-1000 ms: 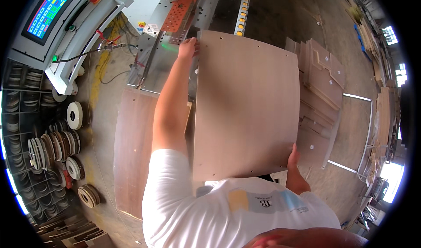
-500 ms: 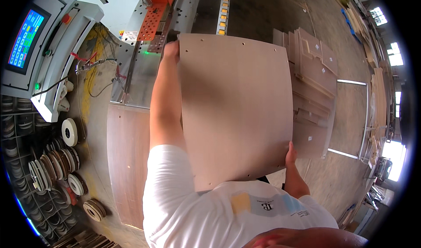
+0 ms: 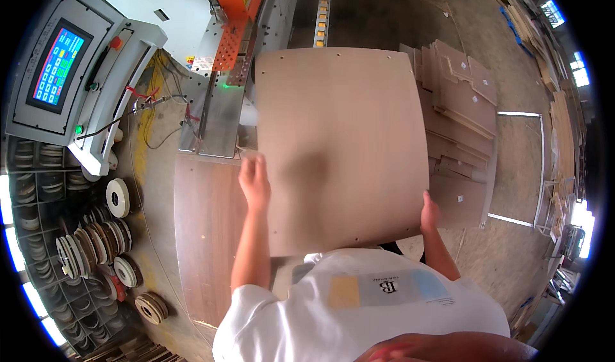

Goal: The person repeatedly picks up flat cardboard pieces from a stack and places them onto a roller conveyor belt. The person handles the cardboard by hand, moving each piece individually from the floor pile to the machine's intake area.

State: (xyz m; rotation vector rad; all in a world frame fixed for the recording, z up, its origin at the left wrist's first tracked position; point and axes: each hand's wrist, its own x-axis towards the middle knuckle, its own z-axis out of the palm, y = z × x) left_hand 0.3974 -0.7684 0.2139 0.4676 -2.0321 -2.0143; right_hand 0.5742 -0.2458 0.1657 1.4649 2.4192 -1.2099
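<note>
A large brown wood panel (image 3: 346,150) with small holes near its top and bottom edges stands tilted before my chest. My right hand (image 3: 429,213) grips its right edge low down, thumb upward and fingers partly hidden behind. Beside the left edge, about halfway down, is my left hand (image 3: 255,179), its fingers curled together. A thin pale sliver shows at those fingertips, too small to name. Below the left hand lies another brown panel (image 3: 208,234), next to the metal bed (image 3: 221,128) of a machine with an orange guard (image 3: 234,45).
A control console (image 3: 61,67) with a lit screen stands at the far left. Edge-band rolls (image 3: 93,246) lie below it, beside a rack (image 3: 41,202). Stacked brown panels (image 3: 458,106) are at the right, near a white metal frame (image 3: 543,163). A roller track (image 3: 321,16) runs away ahead.
My left hand has moved from the panel's upper left corner down along its left edge. The panel has shifted slightly left and its lower edge sits higher. My right hand still grips it.
</note>
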